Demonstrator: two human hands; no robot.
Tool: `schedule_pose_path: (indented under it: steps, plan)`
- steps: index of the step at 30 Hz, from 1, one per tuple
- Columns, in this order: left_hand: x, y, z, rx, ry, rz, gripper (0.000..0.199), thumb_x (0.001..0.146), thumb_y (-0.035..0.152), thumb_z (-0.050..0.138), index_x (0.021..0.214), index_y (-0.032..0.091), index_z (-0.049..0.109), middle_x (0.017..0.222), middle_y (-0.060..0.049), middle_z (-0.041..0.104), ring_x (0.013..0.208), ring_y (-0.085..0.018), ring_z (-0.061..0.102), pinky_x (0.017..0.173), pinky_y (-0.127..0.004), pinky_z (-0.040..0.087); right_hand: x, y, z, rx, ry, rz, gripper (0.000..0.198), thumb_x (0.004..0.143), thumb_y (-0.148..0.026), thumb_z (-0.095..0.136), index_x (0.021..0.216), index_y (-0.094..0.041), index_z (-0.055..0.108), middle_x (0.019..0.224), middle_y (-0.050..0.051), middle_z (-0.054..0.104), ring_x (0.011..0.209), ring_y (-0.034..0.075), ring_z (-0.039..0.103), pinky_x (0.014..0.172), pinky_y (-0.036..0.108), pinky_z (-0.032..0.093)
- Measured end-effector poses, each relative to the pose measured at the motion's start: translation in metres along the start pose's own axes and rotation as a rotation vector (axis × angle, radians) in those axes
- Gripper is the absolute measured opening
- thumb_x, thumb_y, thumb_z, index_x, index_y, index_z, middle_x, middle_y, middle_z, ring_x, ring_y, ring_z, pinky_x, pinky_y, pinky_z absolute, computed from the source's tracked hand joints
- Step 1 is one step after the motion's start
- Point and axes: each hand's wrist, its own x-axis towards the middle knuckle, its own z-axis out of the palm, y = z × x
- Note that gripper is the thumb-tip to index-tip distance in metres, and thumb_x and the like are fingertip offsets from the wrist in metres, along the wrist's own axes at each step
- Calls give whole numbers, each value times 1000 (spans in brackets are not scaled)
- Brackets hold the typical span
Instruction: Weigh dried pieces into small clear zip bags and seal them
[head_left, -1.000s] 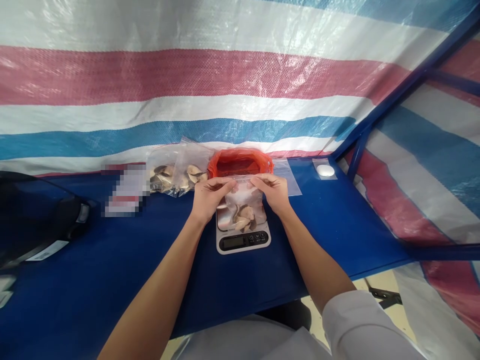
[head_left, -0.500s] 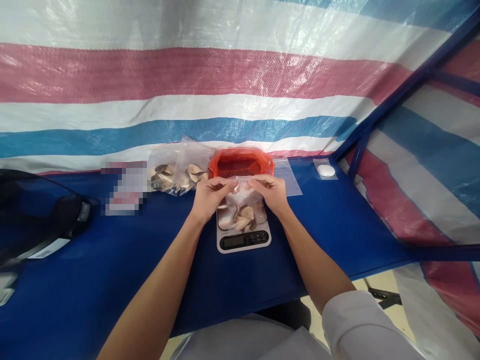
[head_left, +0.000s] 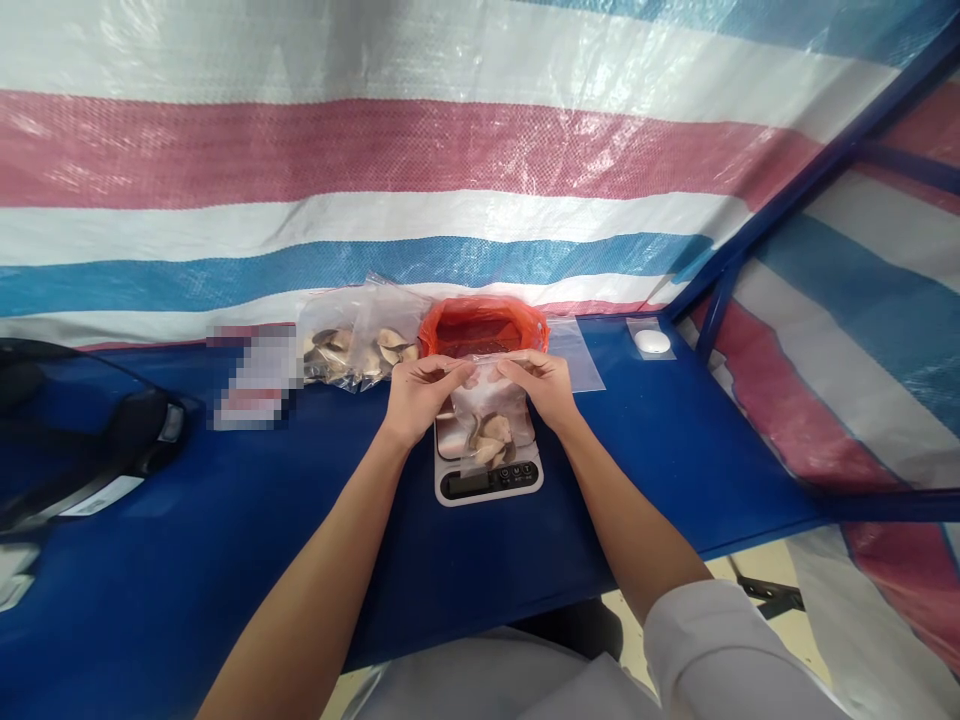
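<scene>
A clear zip bag point(head_left: 487, 400) hangs between my hands, with several pale, dark-edged dried slices point(head_left: 492, 440) at its bottom. My left hand point(head_left: 420, 395) pinches the left side of the bag's top edge between thumb and fingers. At the right side of the same edge, my right hand point(head_left: 546, 385) pinches it too. Below the bag lies a white digital kitchen scale point(head_left: 448, 490), its dark display and buttons partly covered by the bag. Whether the bag touches the scale, I cannot tell. Just behind my hands stands an open red plastic bag point(head_left: 480, 308), contents unclear.
Two filled clear bags point(head_left: 360, 345) of similar slices lie left of the red bag. A flat clear bag point(head_left: 581, 355) and a small packet with a white oval object point(head_left: 652, 342) lie to the right. A black object point(head_left: 90, 450) sits far left on the blue table point(head_left: 300, 520).
The slices and the bag's lower end have dropped slightly toward the scale's buttons. Both hands keep their pinch on the top edge, nearly in place.
</scene>
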Motion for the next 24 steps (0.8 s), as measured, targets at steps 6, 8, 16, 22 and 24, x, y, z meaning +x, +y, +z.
schedule_pose_path:
  steps: [6, 8, 16, 22, 24]
  plan:
    - [0, 1, 0, 37, -10, -2, 28, 63, 45, 88, 71, 18, 81, 69, -5, 77, 65, -19, 68, 65, -29, 56, 0, -3, 0, -37, 22, -118, 23, 75, -46, 80, 75, -23, 78, 69, 1, 76, 66, 18, 69, 66, 32, 57]
    - [-1, 2, 1, 51, -18, -7, 30, 64, 43, 89, 77, 17, 82, 70, -5, 77, 65, -19, 68, 64, -29, 56, -1, -5, 0, -70, 13, -121, 22, 76, -45, 78, 74, -23, 78, 71, 2, 77, 69, 18, 70, 69, 33, 57]
    - [-3, 7, 5, 87, 9, 5, 31, 62, 44, 89, 73, 17, 80, 67, -5, 76, 61, -19, 68, 59, -28, 56, -2, 1, -3, -111, -21, -90, 22, 77, -45, 77, 77, -23, 79, 75, 2, 77, 71, 19, 70, 71, 33, 57]
    - [-2, 3, 3, 49, 10, -13, 34, 61, 47, 89, 75, 17, 80, 65, -5, 75, 60, -19, 68, 61, -30, 57, 0, -1, -4, -79, 21, -109, 24, 73, -47, 79, 73, -24, 77, 69, 1, 76, 64, 18, 67, 65, 33, 55]
    - [-2, 3, 4, 56, 12, -18, 37, 60, 48, 90, 76, 17, 80, 67, -6, 76, 62, -20, 69, 61, -30, 58, -1, -4, -3, -92, 31, -116, 24, 73, -48, 79, 71, -24, 77, 69, 1, 75, 64, 17, 66, 63, 32, 55]
